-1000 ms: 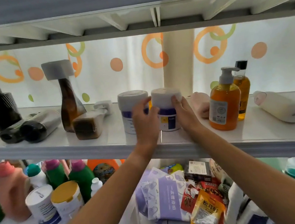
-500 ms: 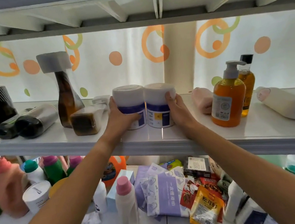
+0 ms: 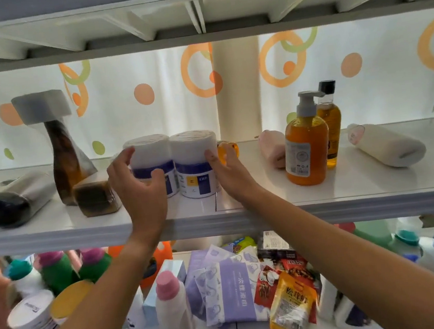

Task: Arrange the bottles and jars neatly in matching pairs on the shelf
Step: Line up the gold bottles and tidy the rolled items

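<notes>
White jars (image 3: 172, 167) upright, touching, left hand (image 3: 138, 190) spread loose, right hand (image 3: 229, 173) flat alongside

The purple packet (image 3: 233, 296) on the lower shelf carries pale vertical Chinese characters, seemingly 一次性浴巾. The yellow snack bag (image 3: 292, 308) beside it shows large black Chinese characters, the first reading 松. The right white jar (image 3: 195, 164) bears small pale letters on its blue band, too blurred to read. Other labels are illegible.
</notes>
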Motion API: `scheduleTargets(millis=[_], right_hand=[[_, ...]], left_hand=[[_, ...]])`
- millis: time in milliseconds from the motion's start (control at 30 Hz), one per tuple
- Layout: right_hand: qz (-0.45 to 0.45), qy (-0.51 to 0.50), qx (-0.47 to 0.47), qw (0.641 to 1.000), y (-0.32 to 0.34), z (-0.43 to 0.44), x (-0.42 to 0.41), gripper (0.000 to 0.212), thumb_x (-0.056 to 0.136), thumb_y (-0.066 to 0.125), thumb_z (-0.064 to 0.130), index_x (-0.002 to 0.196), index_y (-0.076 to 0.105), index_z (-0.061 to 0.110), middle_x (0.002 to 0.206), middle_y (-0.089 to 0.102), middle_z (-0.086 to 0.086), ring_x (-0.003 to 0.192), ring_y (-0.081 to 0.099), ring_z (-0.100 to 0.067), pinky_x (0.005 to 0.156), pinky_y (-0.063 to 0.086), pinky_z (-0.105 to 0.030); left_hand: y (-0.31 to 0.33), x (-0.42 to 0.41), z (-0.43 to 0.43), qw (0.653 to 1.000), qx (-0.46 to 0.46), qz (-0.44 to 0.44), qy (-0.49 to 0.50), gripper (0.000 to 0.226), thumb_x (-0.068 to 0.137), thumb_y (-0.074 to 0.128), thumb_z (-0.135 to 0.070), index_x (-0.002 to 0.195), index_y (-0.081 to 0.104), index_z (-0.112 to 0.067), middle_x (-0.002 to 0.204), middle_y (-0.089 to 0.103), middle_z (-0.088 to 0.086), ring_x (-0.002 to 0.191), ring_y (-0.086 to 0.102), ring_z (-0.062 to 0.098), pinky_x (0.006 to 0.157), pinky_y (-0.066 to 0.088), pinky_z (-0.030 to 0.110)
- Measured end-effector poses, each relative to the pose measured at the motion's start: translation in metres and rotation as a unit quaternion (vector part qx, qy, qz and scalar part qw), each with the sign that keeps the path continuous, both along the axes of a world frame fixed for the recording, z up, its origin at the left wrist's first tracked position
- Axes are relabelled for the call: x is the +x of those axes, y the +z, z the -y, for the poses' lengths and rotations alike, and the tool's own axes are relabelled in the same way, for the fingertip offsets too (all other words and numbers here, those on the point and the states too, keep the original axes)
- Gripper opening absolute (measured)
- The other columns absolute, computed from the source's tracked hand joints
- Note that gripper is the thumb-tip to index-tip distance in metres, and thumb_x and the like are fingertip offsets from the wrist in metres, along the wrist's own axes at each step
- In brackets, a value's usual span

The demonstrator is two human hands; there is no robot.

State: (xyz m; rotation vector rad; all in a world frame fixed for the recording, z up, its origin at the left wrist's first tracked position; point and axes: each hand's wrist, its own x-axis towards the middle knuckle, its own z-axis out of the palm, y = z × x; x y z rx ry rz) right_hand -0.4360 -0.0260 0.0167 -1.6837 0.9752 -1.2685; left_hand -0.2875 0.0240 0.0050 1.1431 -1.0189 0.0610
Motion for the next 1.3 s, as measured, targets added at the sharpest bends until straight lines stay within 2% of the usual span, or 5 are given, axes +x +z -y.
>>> scheduleTargets(millis=[200, 367, 733, 1067, 1300], right_hand=[[-0.043, -0.156, 0.031, 0.986, -0.001, 0.019, -0.051, 0.070, 0.096, 0.040, 0.052, 0.153, 0.015, 0.020, 0.159, 0.020, -0.006, 0.145, 0.020, -0.026, 0.117, 0.020, -0.042], [0.051, -0.173, 0.024, 0.983, -0.009, 0.015, -0.079, 0.052, 0.093, 0.047, 0.018, 0.142, 0.033, 0.009, 0.136, 0.049, -0.016, 0.125, 0.049, -0.031, 0.105, 0.041, -0.046], [-0.002, -0.209, -0.066, 0.976, 0.000, 0.008, -0.128, 0.031, 0.096, 0.048, 0.018, 0.126, 0.057, 0.017, 0.114, 0.058, 0.010, 0.102, 0.054, -0.007, 0.094, 0.048, -0.028], [-0.094, -0.074, 0.080, 0.990, 0.028, 0.087, -0.052, 0.059, 0.097, 0.045, 0.037, 0.149, 0.028, 0.016, 0.151, 0.037, -0.009, 0.137, 0.035, -0.028, 0.106, 0.027, -0.033], [-0.143, -0.018, 0.072, 0.987, 0.015, 0.096, -0.056, 0.038, 0.095, 0.053, 0.025, 0.126, 0.058, 0.003, 0.122, 0.063, -0.017, 0.117, 0.057, -0.032, 0.098, 0.042, -0.032]], left_hand=[[0.011, -0.096, -0.011, 0.971, 0.049, 0.024, -0.233, 0.021, 0.087, 0.059, -0.006, 0.106, 0.058, -0.014, 0.098, 0.062, -0.005, 0.093, 0.058, -0.002, 0.081, 0.046, 0.008], [0.019, -0.166, 0.010, 0.908, 0.227, -0.069, -0.346, 0.038, 0.098, 0.048, -0.017, 0.135, 0.046, -0.010, 0.114, 0.051, -0.002, 0.102, 0.048, 0.006, 0.061, 0.038, -0.004], [0.018, -0.179, 0.072, 0.929, 0.212, -0.203, -0.224, 0.047, 0.092, 0.048, -0.029, 0.136, 0.045, -0.012, 0.139, 0.047, 0.011, 0.125, 0.045, 0.029, 0.107, 0.038, 0.048], [0.021, -0.163, 0.113, 0.933, 0.190, -0.290, -0.093, 0.057, 0.102, 0.030, -0.040, 0.152, 0.020, -0.015, 0.153, 0.032, 0.014, 0.140, 0.029, 0.031, 0.116, 0.020, 0.044], [0.012, -0.164, 0.121, 0.943, 0.223, -0.218, -0.114, 0.086, 0.078, 0.016, -0.070, 0.136, 0.047, -0.016, 0.133, 0.054, 0.014, 0.118, 0.053, 0.032, 0.102, 0.040, 0.048]])
